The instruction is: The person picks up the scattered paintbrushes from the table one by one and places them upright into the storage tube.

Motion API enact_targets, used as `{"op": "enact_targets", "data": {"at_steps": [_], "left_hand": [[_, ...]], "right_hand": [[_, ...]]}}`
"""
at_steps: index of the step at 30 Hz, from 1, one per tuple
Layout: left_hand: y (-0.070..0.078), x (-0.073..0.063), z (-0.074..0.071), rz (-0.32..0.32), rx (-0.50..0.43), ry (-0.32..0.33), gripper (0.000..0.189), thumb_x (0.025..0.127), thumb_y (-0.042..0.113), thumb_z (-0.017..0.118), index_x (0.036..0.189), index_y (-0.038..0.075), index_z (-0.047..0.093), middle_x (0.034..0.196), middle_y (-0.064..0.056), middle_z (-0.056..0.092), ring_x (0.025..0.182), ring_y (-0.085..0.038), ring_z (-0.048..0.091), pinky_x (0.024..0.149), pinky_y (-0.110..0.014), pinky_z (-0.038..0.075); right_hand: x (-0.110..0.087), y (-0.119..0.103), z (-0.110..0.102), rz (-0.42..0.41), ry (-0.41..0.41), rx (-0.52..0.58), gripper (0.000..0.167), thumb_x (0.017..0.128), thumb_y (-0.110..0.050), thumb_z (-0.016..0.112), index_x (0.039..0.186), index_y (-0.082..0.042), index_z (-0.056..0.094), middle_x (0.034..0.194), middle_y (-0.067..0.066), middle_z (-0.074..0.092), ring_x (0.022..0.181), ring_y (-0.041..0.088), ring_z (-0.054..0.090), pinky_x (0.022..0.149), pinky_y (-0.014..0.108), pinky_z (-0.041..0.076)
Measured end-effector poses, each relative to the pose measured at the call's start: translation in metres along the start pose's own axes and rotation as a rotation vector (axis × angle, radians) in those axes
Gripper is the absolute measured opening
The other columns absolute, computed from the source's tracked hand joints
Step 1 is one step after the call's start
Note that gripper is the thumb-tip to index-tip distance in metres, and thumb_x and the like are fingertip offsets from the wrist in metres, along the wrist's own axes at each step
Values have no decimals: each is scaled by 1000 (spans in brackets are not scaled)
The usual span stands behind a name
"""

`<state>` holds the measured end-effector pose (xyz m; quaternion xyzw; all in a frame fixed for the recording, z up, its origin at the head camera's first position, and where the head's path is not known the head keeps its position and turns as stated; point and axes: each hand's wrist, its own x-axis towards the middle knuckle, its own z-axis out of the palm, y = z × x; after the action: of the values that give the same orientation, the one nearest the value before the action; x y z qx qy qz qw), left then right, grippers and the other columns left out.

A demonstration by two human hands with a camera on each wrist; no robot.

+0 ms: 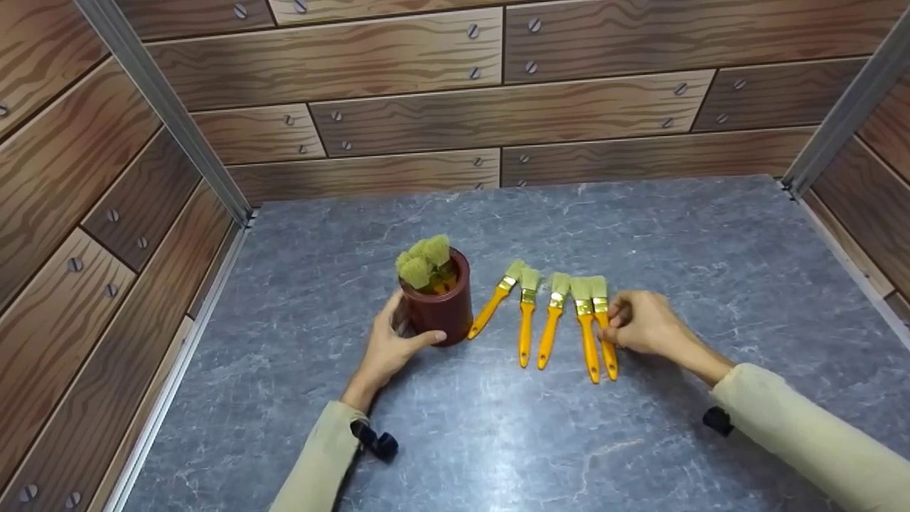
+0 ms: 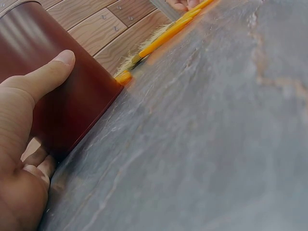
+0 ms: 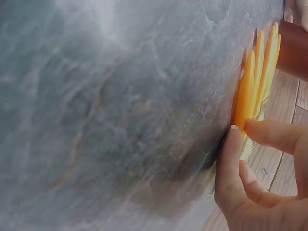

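Observation:
A dark red-brown cylindrical cup [image 1: 444, 313] stands on the grey table, with several paintbrushes [image 1: 419, 263] in it, bristles up. My left hand [image 1: 387, 352] grips the cup from its left side; in the left wrist view, the thumb lies across the cup wall [image 2: 79, 101] and the other fingers are mostly hidden. Right of the cup, several orange-handled paintbrushes lie in a row, bristles pointing away. At the row's right end, my right hand [image 1: 645, 323] pinches the outermost paintbrush [image 1: 609, 355] between thumb and fingertips. Its handle [image 3: 246, 91] still lies on the table.
The leftmost loose paintbrush [image 1: 490, 309] lies slanted, its handle end close by the cup's base. Next to it are other loose paintbrushes [image 1: 526, 331]. Wood-patterned walls [image 1: 426, 121] with metal corner posts [image 1: 178, 114] enclose the marbled grey table [image 1: 498, 455].

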<state>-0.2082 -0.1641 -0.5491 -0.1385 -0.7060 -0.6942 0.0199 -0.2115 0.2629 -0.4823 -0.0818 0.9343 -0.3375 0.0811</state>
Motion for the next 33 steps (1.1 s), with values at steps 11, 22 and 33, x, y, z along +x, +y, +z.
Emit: {"op": "enact_targets", "data": {"at_steps": [11,22,33], "left_hand": [[0,2,0,10,9,-1,100,83,12,95,166,25,40,161,-4,54,151,-24,49,125,-43,44],[2,0,1,7,4,-13,100,83,15,95,166,27,39,162,-1,53,151,-22,49,124,-41,45],[1,1,0,8,3,-4,100,83,12,95,165,25,41,161,-3,54,151,-23,50,124,-43,45]], "right_hand": [[5,0,-2,111,-4,70,37,80,-18,92,97,-3,63,82,3,71,70,13,62,60,23,53],[2,-2,-8,172,-51,191,42,83,-17,88,107,-2,59,85,1,63,72,11,63,61,23,58],[-1,-12,-24,123,-26,323,36,89,-7,79,116,5,58,100,12,66,81,18,73,76,37,69]]}}
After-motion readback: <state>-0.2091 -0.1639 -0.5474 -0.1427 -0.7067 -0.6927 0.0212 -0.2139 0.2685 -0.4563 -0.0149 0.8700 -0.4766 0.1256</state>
